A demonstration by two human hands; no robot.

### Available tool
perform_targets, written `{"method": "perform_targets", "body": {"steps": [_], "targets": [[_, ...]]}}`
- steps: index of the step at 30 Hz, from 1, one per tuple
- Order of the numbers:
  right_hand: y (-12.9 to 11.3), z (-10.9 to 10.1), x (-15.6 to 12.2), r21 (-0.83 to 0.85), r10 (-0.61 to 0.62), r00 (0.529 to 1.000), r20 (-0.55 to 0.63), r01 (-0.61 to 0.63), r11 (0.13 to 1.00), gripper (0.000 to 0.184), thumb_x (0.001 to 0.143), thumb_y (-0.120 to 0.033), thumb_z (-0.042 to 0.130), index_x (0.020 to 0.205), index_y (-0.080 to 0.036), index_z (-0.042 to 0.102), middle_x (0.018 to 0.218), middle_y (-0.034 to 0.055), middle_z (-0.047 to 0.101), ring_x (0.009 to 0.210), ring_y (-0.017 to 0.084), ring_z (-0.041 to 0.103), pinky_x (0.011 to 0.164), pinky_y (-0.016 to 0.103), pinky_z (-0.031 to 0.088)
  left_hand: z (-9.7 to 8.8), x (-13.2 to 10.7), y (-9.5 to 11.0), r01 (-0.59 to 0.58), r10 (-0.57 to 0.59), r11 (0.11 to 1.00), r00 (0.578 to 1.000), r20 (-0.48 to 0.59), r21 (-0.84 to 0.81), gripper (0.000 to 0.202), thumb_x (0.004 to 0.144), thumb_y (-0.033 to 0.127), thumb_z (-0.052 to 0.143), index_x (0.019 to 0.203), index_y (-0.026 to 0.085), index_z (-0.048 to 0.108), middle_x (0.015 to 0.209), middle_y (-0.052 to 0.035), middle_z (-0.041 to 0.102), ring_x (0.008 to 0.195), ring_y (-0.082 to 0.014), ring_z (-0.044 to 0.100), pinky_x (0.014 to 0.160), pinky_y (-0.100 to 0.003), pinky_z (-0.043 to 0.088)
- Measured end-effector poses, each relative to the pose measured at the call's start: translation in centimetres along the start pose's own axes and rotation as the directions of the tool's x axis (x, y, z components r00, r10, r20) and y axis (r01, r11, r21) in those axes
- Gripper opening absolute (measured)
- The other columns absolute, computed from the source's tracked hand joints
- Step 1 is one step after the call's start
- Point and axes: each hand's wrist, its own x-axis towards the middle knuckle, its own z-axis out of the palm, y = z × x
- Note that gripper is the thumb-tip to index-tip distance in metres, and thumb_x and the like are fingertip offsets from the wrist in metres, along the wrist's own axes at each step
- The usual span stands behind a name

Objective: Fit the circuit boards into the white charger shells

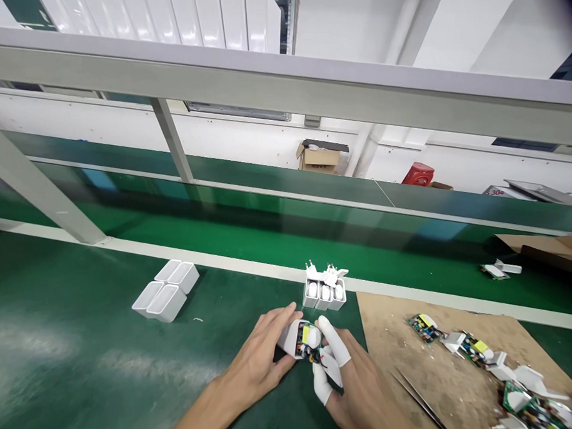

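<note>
Both hands meet at near centre of the green bench [84,347], just in front of the conveyor belt [268,234].

- Left hand [260,353]: closed around a white charger housing [286,337], fingers over the top and thumb underneath. It's lifted slightly off the bench.
- Housing long axis runs about left-right, with the open mouth facing right, towards the other hand.
- PCB [305,334] sits partway in that mouth. A yellow component and the right end are still exposed.
- Right hand [348,387]: white finger cots [335,345] on the fingertips, pinched narrowly on the exposed end of the PCB. The index tip is on the top edge. Red/black leads show just below; I can't tell where they end.
- So the board lies directly right of the left hand's grip, in line with the housing axis. The right hand is the nearer one to the board.

Containers and contents:
- Row of three housings [324,296] stands upright just beyond the hands, mouths up. Each has a white insert, and plug-pin caps [328,275] rest loosely on top.
- Four empty housings [167,292] lie clustered to the left, well apart from the hands, with nothing visible inside.
- Cardboard mat [404,360] at right holds loose circuit boards [424,327], white covers [526,375] and tweezers [421,405], the tweezers just beside the right hand.
</note>
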Motion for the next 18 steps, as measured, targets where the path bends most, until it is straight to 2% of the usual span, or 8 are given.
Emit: {"method": "perform_targets", "body": {"steps": [11,18], "targets": [[-0.09,-0.27,0.26,0.026,0.004,1.0,-0.028,-0.003,1.0,0.076,0.098,-0.01,0.045,0.168,-0.014,0.016,0.111,0.0171,0.071,0.097,0.029,0.075,0.078,0.042,0.07,0.1,0.02,-0.02,0.008,-0.008,1.0,1.0,-0.004,-0.019,0.087,0.099,0.011,0.063,0.165,0.037,0.012,0.152,-0.0086,0.056,0.139,-0.0287,0.051,0.115,-0.05,0.047],[0.48,-0.11,-0.18,0.073,0.026,0.999,0.023,-0.027,0.997,0.077,0.099,-0.012,0.047,0.168,-0.015,0.013,0.111,0.0168,0.071,0.099,0.028,0.075,0.08,0.041,0.069,0.03,-0.08,0.26,0.017,-0.018,0.999,0.999,0.029,0.034,0.09,0.098,0.008,0.062,0.164,0.04,0.009,0.153,-0.0083,0.055,0.139,-0.0306,0.05,0.116,-0.056,0.042]]}}
